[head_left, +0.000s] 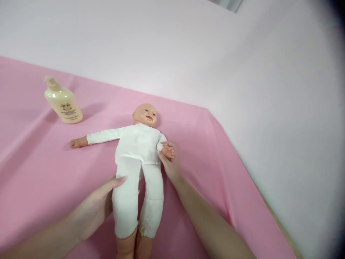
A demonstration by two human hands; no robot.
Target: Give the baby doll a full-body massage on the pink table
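A baby doll in a white cloth suit lies on its back on a pink sheet, head toward the far wall. One doll arm stretches out to the left, its hand bare. My left hand wraps around the doll's left-side thigh. At the doll's other side, my right hand holds the doll's small hand near its hip.
A cream pump bottle stands on the sheet at the far left, apart from the doll. The sheet's right edge drops off beside a pale floor or wall. The doll's bare feet reach the frame's bottom edge.
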